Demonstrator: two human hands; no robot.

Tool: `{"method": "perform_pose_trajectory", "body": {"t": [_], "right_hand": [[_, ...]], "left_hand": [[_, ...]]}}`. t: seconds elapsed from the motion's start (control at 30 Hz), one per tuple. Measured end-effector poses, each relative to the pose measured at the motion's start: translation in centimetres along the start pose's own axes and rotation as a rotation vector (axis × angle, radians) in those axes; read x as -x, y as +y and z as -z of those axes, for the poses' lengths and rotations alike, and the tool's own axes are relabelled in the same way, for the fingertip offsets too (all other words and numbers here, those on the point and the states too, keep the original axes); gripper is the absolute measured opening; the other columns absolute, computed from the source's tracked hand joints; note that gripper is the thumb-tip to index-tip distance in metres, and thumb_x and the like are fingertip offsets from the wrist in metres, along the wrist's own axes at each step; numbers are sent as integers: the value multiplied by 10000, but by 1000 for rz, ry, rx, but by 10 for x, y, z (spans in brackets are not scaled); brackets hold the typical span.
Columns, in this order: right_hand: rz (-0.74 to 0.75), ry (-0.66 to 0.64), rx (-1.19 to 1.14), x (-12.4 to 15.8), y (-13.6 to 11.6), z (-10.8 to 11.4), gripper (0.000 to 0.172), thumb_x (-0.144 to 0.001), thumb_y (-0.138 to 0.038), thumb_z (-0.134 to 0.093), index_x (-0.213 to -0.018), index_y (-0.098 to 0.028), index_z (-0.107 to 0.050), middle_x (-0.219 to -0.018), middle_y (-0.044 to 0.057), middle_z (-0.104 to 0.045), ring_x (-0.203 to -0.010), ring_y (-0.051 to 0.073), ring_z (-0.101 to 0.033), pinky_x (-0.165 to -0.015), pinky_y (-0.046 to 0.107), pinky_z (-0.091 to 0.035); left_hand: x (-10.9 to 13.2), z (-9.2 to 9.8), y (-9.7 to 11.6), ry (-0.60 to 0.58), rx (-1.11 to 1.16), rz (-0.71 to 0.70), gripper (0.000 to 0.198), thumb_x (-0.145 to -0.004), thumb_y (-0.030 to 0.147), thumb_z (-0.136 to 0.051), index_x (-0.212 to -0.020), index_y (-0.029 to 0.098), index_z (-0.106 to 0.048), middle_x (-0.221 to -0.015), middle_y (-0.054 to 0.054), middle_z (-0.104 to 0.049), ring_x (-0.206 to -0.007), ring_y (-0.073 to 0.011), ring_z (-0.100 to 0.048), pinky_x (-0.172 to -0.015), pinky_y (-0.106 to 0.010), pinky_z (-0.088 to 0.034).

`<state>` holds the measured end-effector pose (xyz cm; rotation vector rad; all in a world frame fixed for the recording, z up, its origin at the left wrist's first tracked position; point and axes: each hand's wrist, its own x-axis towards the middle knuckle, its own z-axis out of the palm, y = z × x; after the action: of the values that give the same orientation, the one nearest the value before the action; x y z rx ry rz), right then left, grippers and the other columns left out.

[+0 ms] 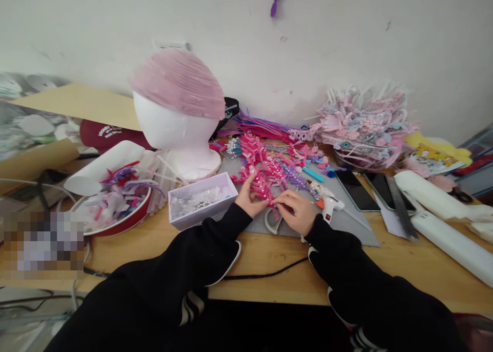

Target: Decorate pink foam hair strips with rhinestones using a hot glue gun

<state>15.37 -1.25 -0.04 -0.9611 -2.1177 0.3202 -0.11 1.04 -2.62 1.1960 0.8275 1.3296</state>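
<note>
My left hand (250, 197) is closed on a bright pink pipe-cleaner branch (262, 186) dotted with white pearl beads, its thumb laid along the side. At the branch's lower end, the fingers of my right hand (297, 209) pinch together on its pink stem. More pink fuzzy branches (252, 148) lie just behind, beside a purple one (295, 177). A white and orange glue gun (328, 200) rests right of my right hand. Left of my left hand stands a white box (202, 213) with clear and silvery beads. Beneath my hands is a grey mat (358, 231).
A white foam head (175, 131) with a pink cap stands behind the box. A red-rimmed bowl (127, 222) of scraps is at left. Phones (357, 190), a metal ruler (400, 208) and white rolls (450, 241) lie right. Behind is a pile of pastel headbands (364, 126).
</note>
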Motion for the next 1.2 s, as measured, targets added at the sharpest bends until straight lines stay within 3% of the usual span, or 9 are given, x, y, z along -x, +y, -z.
{"method": "perform_pose_trajectory", "body": {"t": [0.27,0.43,0.6,0.67,0.8,0.93,1.03,1.2], "right_hand": [[34,-1,-5,0,2,-2,207,-777,-182,-439,-839,-201,-636,-764,46,-577,-622,115,-518,-576,248,-432],[-25,-14,-53,-1,1,-2,203,-769,-207,-446,-821,-213,-643,-769,43,-582,-625,117,-521,-591,256,-434],[-355,76,-139,-2,-4,-1,211,-726,-287,-510,-877,-185,-616,-669,18,-577,-468,87,-471,-447,221,-387],[-476,34,-192,-2,-6,-1,215,-680,-336,-560,-805,-171,-619,-587,2,-569,-405,80,-442,-394,217,-351],[-549,-100,-258,-2,-7,-2,164,-656,-343,-573,-654,-182,-609,-416,-40,-499,-339,74,-407,-349,205,-294],[-584,-130,-265,-3,-7,-1,184,-699,-321,-521,-583,-189,-578,-343,-60,-438,-305,73,-387,-350,205,-287],[-570,-73,-196,-3,-5,4,206,-713,-332,-503,-575,-193,-569,-366,-46,-469,-341,91,-418,-385,220,-315],[-547,82,29,-5,9,19,221,-713,-332,-484,-580,-186,-582,-541,16,-599,-520,141,-533,-521,249,-382]], "left_hand": [[-1,0,-4,-11,44,-12,925,-494,266,-731,-1271,162,-241,-1214,-152,-422,-752,-106,-572,-624,-213,-499],[-1,1,-3,-6,42,-3,927,-490,256,-732,-1276,176,-246,-1197,-145,-436,-732,-105,-567,-622,-224,-494],[0,0,2,3,30,-26,932,-508,238,-720,-1292,179,-219,-1197,-139,-435,-753,-105,-557,-640,-222,-491],[0,0,2,3,19,-48,940,-522,242,-712,-1305,195,-193,-1229,-139,-405,-756,-101,-551,-634,-216,-489],[-1,2,-2,20,10,-77,988,-509,270,-716,-1320,233,-153,-1253,-133,-379,-752,-99,-545,-606,-201,-483],[-1,2,-3,7,4,-92,936,-534,283,-703,-1314,241,-186,-1291,-129,-336,-776,-100,-540,-617,-197,-479],[1,0,0,-12,24,-109,850,-585,278,-675,-1302,278,-218,-1331,-111,-275,-788,-93,-543,-659,-219,-483],[2,0,1,-11,25,-67,732,-629,274,-639,-1267,266,-280,-1315,-143,-281,-766,-98,-566,-566,-181,-467]]}}
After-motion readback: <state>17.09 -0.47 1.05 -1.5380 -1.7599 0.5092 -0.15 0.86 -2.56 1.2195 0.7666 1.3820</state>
